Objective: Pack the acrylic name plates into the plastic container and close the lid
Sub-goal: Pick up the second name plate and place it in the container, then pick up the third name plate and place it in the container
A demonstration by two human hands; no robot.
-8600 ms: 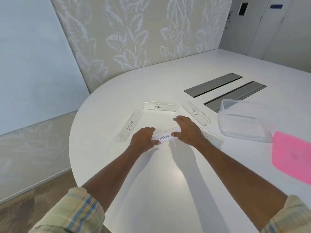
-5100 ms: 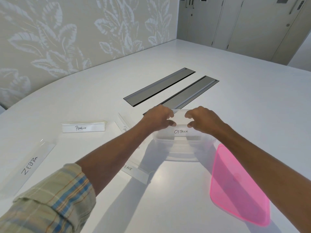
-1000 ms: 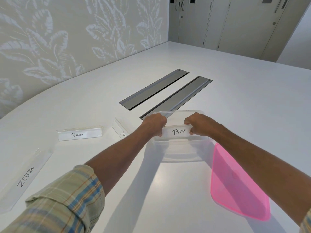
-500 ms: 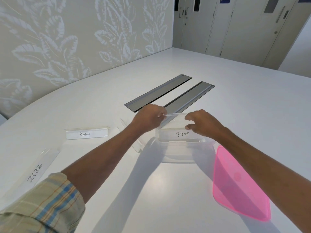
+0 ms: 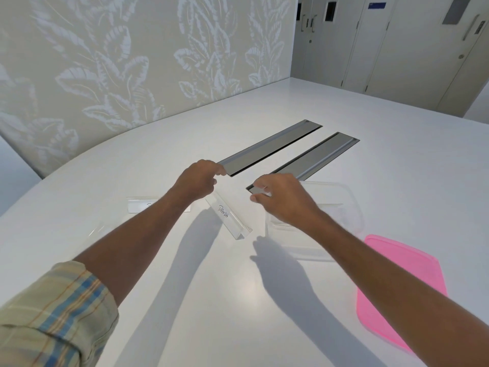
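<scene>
Lying on table (image 5: pixel 238 300): clear wedge name plate (image 5: pixel 229 219), handwritten "PANDA".

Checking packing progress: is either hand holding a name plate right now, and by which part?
Neither. The left hand and right hand hover empty above the clear acrylic Panda name plate, which lies on the white table.

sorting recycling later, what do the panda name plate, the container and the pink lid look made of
PANDA name plate: clear glossy acrylic, by its see-through faces and bright edges.
Container: thin clear plastic; the table shows through its walls.
Pink lid: translucent, matte-looking plastic, probably flexible.
</scene>
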